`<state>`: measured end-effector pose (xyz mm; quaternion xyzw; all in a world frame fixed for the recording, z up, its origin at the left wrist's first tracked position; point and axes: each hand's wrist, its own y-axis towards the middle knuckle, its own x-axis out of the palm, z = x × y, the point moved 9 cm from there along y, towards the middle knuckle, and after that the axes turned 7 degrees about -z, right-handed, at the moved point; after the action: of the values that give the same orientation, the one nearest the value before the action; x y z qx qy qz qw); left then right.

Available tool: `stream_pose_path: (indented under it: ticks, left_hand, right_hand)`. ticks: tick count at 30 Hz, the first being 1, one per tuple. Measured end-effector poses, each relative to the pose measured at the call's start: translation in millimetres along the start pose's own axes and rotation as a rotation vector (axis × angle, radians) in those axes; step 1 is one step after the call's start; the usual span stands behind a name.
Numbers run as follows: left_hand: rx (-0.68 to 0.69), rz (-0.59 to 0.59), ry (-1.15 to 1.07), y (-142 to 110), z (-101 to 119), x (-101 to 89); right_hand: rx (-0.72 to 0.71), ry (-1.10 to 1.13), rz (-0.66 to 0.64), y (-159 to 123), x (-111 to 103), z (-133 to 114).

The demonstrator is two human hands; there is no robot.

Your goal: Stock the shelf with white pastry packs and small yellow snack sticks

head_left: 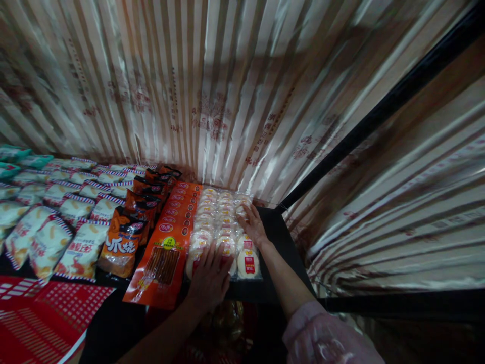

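Note:
My left hand [209,279] lies flat, fingers stretched out, on the near end of the rows of clear packs of pale round buns [212,222]. My right hand [251,224] rests further back on the right row of the same packs, fingers spread and pressing down. The packs lie overlapping on a dark shelf [278,237]. Neither hand grips anything that I can see.
Left of the buns lie orange packs of dark snack sticks [166,253], then dark orange bags [125,240], then several white striped snack bags [49,237]. A striped shiny curtain [227,91] hangs behind and to the right. A red patterned sheet [41,313] lies at the lower left.

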<state>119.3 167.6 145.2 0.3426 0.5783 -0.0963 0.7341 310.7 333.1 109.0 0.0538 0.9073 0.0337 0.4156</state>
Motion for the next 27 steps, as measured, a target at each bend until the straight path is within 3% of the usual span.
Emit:
stream_pose_path:
  ticks: [27]
  left_hand:
    - [-0.007,0.012,-0.048,-0.4,-4.6,1.2]
  right_hand:
    - [0.026,-0.012,0.002,-0.9,0.1,-8.5]
